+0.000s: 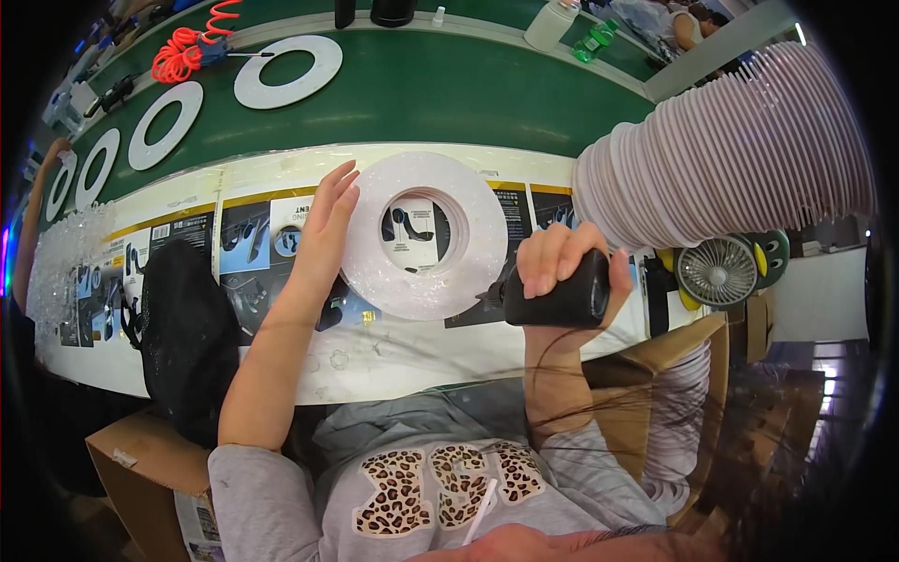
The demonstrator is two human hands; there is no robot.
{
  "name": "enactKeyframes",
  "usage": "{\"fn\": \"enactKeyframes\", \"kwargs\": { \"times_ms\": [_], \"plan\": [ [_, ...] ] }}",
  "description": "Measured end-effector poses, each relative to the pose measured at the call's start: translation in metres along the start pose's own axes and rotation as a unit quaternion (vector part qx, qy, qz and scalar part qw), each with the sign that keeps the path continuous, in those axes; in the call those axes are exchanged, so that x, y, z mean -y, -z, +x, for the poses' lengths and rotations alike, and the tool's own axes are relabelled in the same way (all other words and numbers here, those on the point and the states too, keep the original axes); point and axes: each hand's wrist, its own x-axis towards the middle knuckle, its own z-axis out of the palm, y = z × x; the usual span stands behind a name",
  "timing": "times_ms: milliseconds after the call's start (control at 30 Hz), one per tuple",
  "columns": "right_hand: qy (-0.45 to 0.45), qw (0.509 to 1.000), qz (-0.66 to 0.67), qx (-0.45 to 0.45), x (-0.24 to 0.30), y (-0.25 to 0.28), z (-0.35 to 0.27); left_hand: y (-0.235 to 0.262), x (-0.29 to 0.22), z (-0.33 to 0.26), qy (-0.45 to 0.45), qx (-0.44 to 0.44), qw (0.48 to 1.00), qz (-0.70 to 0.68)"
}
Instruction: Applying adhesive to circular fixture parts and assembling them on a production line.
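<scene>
A small stack of flat white rings [375, 272] lies on the work surface in front of me, with printed card showing through the hole. Against the left edge of the stack rests my left hand [328, 220], its fingers stretched out and the palm side toward the rings. My right hand [573, 272] is wrapped round a black squeeze bottle [552, 304], held tipped over to the right of the stack. Its narrow nozzle points left, close to the rings' lower right edge. Whether the nozzle touches the rings, I cannot tell.
Single white rings [328, 70] lie along the green belt [449, 80]. A tall leaning stack of rings [721, 150] stands at right, by a small fan [716, 272]. A black cloth bag [187, 347] and clear plastic pieces [70, 272] lie left. Cardboard boxes [150, 468] flank me.
</scene>
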Motion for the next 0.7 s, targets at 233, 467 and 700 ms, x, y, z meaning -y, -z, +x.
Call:
{"fn": "enactKeyframes", "kwargs": {
  "times_ms": [233, 467, 700],
  "plan": [
    [0.045, 0.998, 0.046, -0.006, 0.006, -0.008, -0.003, -0.009, -0.001, -0.006, 0.040, 0.030, 0.998, -0.037],
    [0.011, 0.999, 0.028, 0.017, -0.003, -0.016, -0.005, -0.014, 0.006, -0.010, -0.024, 0.038, 0.996, 0.073],
    [0.000, 0.999, -0.028, -0.023, 0.005, -0.010, -0.021, -0.009, -0.002, -0.011, -0.090, -0.003, 0.988, 0.129]
  ]
}}
